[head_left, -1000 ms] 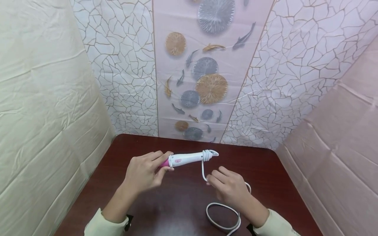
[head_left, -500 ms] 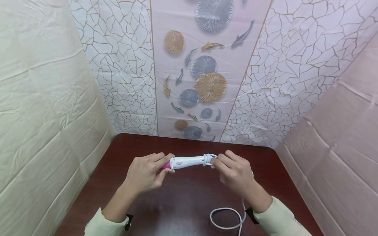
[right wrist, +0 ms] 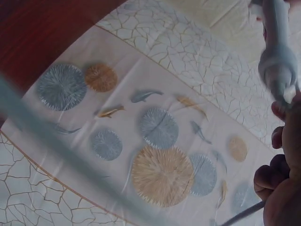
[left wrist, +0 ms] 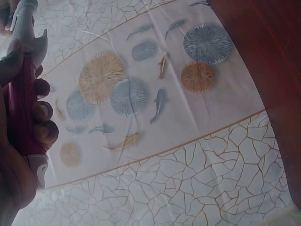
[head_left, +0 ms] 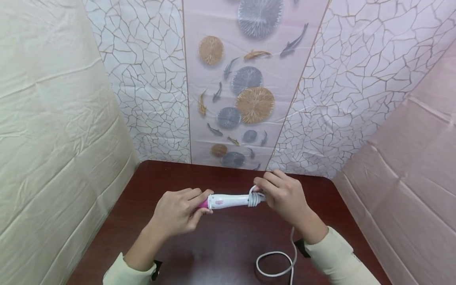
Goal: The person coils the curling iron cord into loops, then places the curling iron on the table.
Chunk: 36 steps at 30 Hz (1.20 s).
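A hair curling iron point(head_left: 230, 201), white at the handle and pink at the barrel, is held level above the table. My left hand point(head_left: 179, 211) grips its pink barrel point(left wrist: 23, 103), fingers wrapped round it in the left wrist view. Several turns of white cord point(head_left: 253, 200) circle the handle's right end. My right hand point(head_left: 283, 194) pinches the cord right at that end, fingertips close beside the turns. In the right wrist view the wound cord point(right wrist: 277, 63) sits just above the fingers, and a loose length point(right wrist: 244, 213) trails from the hand.
The dark red table point(head_left: 213, 245) lies below both hands. A loop of loose cord point(head_left: 274, 252) rests on it near the front. Patterned cloth point(head_left: 221, 79) hangs behind the table, and pale cloth walls point(head_left: 60, 158) stand on both sides.
My right hand has moved up from below the handle to its right end, bringing the cord over it. The loose loop has shifted slightly. My left hand keeps its grip, edging right.
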Motion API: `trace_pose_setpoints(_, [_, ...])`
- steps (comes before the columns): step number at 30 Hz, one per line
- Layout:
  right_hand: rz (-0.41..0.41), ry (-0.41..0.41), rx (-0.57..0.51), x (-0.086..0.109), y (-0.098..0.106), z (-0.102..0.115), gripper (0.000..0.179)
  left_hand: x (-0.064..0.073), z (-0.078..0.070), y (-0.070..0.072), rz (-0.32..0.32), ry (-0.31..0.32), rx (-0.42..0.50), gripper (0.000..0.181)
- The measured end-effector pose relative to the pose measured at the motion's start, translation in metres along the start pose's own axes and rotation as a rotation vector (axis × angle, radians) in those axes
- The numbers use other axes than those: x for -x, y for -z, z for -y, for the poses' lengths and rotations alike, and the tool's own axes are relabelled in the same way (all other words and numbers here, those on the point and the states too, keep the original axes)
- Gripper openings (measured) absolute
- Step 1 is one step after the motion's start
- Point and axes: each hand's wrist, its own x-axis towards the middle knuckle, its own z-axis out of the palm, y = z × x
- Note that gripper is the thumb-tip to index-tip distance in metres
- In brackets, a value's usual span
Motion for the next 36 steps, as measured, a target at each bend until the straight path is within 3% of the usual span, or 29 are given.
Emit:
trace_pose_setpoints(7, [0.041, -0.078, -0.048, 0.005, -0.002, -0.012, 0.031, 0.002, -0.003, 0.001, -0.036, -0.042, 0.019, 0.054])
trace_pose_setpoints(14, [0.056, -0.181, -0.074, 0.014, -0.011, -0.021, 0.037, 0.002, -0.006, 0.005, -0.046, -0.058, 0.024, 0.045])
trace_pose_setpoints(19, [0.064, -0.25, -0.126, 0.015, -0.014, -0.027, 0.005, 0.002, -0.008, 0.005, -0.057, -0.068, 0.021, 0.043])
trace_pose_setpoints(22, [0.058, -0.296, -0.152, 0.014, -0.016, -0.028, 0.017, 0.002, -0.008, 0.005, -0.062, -0.067, 0.014, 0.047])
trace_pose_setpoints(29, [0.095, -0.38, -0.124, 0.018, -0.023, -0.029, 0.009, 0.0, -0.009, 0.007, -0.079, -0.077, 0.002, 0.046])
trace_pose_setpoints(36, [0.191, -0.457, -0.116, 0.032, -0.029, -0.029, 0.009, -0.001, -0.009, 0.01, -0.099, -0.069, -0.016, 0.046])
